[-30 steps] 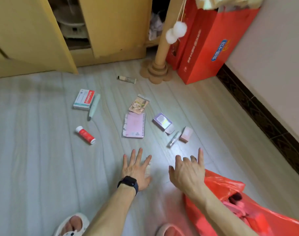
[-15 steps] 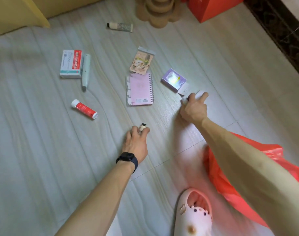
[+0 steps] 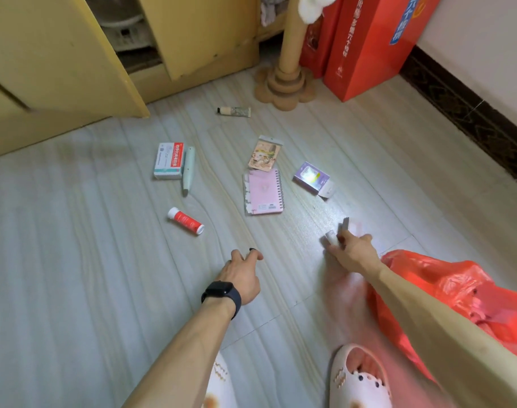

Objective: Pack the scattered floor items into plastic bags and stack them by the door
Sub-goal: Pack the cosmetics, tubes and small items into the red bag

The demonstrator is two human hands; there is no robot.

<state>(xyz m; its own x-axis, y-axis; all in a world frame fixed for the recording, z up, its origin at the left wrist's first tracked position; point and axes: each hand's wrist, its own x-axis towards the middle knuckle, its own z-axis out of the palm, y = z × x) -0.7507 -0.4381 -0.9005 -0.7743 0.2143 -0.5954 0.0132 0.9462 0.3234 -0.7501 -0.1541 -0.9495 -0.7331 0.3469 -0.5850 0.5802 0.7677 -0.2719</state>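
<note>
My right hand point(image 3: 351, 254) grips a small silvery tube point(image 3: 344, 224) and a small pale item point(image 3: 330, 238) just above the floor. It is beside the red plastic bag point(image 3: 457, 290) that lies under my right arm. My left hand point(image 3: 242, 275), with a black watch, pinches a small black-tipped item point(image 3: 253, 249) that is mostly hidden. On the floor ahead lie a pink spiral notebook point(image 3: 264, 191), a sachet point(image 3: 264, 154), a purple box point(image 3: 310, 176), a white-and-red medicine box point(image 3: 169, 160), a pale pen-shaped device point(image 3: 188, 169), a red tube point(image 3: 186, 220) and a hand-cream tube point(image 3: 233, 111).
Yellow cupboard doors point(image 3: 74, 54) stand open at the back left. A cardboard post on a flower-shaped base point(image 3: 283, 83) and red gift boxes point(image 3: 366, 45) stand at the back right by the wall's dark skirting point(image 3: 469, 113). My white slippers point(image 3: 360, 378) are at the bottom.
My right hand reached to the small items near the purple box, took them up and drew back toward the red bag. My left hand picked up a small item from the floor.
</note>
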